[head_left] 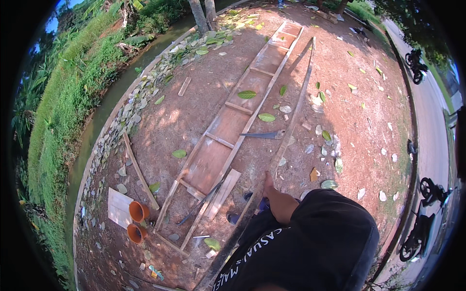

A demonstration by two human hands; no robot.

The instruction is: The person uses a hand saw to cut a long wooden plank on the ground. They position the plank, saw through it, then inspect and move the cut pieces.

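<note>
"Frame [219, 140] lies flat; long board [304, 94] slants alongside, to its right."
"Risk?"
"Judged: board could slide if poorly steadied, knocking the handsaw [262, 135] nearby."
"Containers?"
"Two orange pots [139, 212]; insides shadowed, contents unclear."
"Grip?"
"Right hand [269, 185] at board; whether grasping, cannot tell. Left hand unseen."

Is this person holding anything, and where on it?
Yes: the right hand appears to grip a long wooden plank partway along its length; the left hand is not in view.
</note>
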